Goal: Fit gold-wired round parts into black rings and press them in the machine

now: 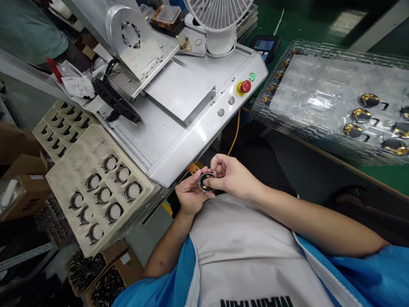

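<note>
Close to my body, just off the front edge of the white machine, my left hand (191, 191) is wrapped round a small round watch case (203, 186) with a dark inside and gold-coloured patches. Over it, my right hand (230, 175) has its thumb pressed on the inside of the case. Its other fingers are curled at the rim, and whether they pinch some small part is hidden. To the left, a cream tray (68, 174) bears several round metal watch cases (114, 212). At the right, a clear plastic tray (306, 94) bears several round black-and-gold parts with short dark tails (361, 115).
The white machine (179, 149) has a red stop button (245, 86) and a metal fixture (128, 36). A white fan (220, 38) stands at its back. An orange cable (237, 133) hangs below. Boxes of dark parts (86, 266) sit lower left. Another person's sleeve (35, 30) shows upper left.
</note>
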### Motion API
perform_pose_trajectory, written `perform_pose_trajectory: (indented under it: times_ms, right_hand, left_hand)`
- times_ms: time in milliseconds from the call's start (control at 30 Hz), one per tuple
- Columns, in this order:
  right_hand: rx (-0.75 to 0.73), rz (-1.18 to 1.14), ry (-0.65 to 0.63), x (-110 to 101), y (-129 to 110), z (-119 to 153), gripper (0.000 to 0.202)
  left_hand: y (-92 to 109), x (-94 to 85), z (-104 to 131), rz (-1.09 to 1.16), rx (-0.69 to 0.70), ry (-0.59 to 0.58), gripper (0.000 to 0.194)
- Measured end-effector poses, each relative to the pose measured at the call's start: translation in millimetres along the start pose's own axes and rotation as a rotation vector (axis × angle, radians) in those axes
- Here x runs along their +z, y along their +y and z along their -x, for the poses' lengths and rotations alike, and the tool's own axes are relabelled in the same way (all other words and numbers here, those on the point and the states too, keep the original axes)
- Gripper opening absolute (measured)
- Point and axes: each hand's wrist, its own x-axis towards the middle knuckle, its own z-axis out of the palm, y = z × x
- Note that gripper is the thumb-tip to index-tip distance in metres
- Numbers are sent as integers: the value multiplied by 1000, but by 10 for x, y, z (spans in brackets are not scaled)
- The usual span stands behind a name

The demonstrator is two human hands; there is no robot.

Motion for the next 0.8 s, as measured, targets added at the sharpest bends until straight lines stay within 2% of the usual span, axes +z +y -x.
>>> perform_pose_trajectory:
  times_ms: [100,200,400,567,667,733,800]
  right_hand:
    - [88,70,-25,-62,-2,-27,44]
    - [164,142,-100,-121,19,-46,49]
    - [107,-91,-95,-104,159,-53,61]
    - [67,-120,-79,3,189,-93,63]
    - [92,26,-111,10,50,-209,62]
    - [93,185,-127,-51,-145,-341,58]
    - [-6,288,-4,-160,-407,-518,52]
  left_hand:
    - [-5,16,1,-13,7,59,63]
    - [-1,36,4,-35,22,65,58]
    - [69,49,5,-166,108,-15,58]
    - [150,53,2,-241,169,-14,60]
    - [172,62,-34,-211,148,66,52]
    - [199,73,-72,-136,134,102,46]
    - [249,83,-109,-60,108,97,41]
